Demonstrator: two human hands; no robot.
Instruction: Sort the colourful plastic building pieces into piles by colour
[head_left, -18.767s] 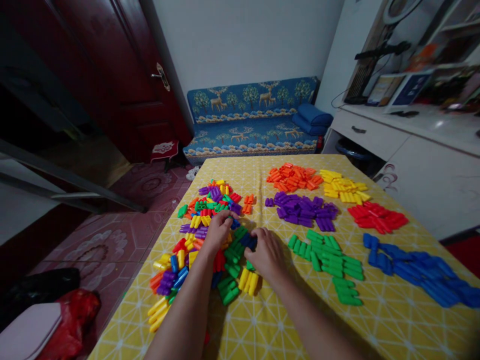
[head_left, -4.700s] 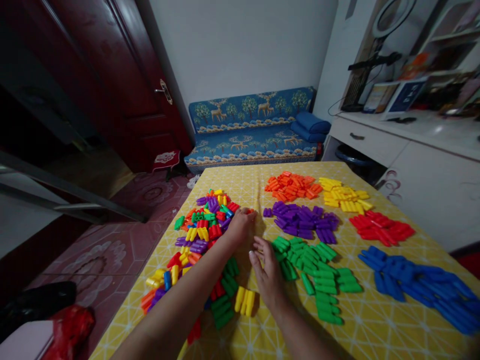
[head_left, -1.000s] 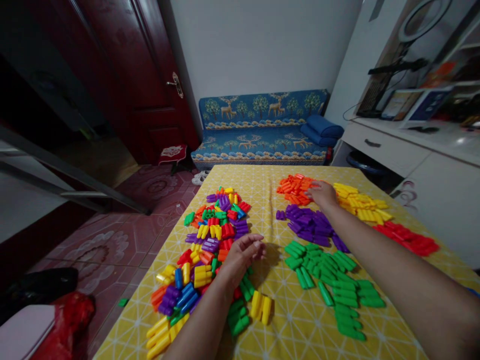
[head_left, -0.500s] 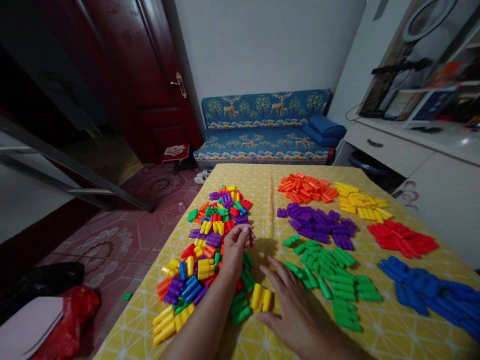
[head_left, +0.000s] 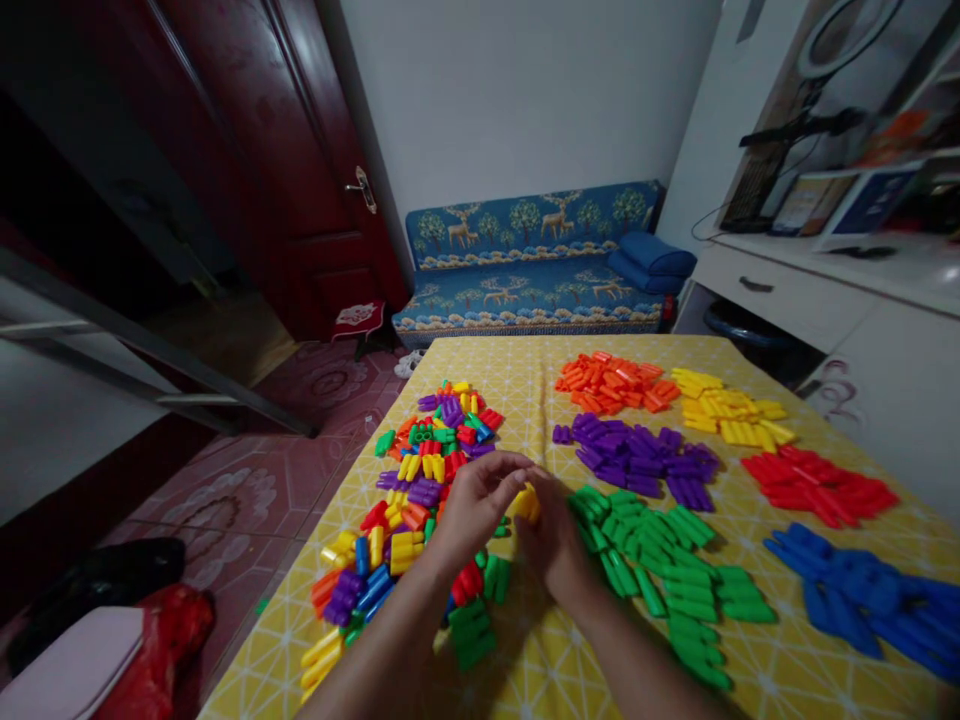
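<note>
Both hands meet above the middle of the table, around a yellow bullet-shaped building block (head_left: 526, 504). My right hand (head_left: 553, 532) is closed round the block from the right, its fingers partly hidden behind it. My left hand (head_left: 480, 505) reaches in from the left, thumb and curled fingers closed at the block's upper side; the left fingertips are partly hidden. Beneath and left of my left hand lies a pile of mixed coloured blocks (head_left: 406, 551). Joined green blocks (head_left: 471, 632) lie under the left forearm. A heap of green blocks (head_left: 651, 540) spreads just right of my right hand.
Sorted heaps lie on the right: orange blocks (head_left: 611, 383), purple blocks (head_left: 637, 455), yellow blocks (head_left: 731, 412), red blocks (head_left: 817, 484) and blue blocks (head_left: 862, 590). A yellow patterned cloth (head_left: 517, 375) covers the table. Beyond stands a blue sofa (head_left: 525, 270); a white cabinet (head_left: 862, 330) is at right.
The yellow block that lay on the cloth beside my right hand is now lifted between both hands. My right hand moved up and left; my left hand shifted slightly right to meet it.
</note>
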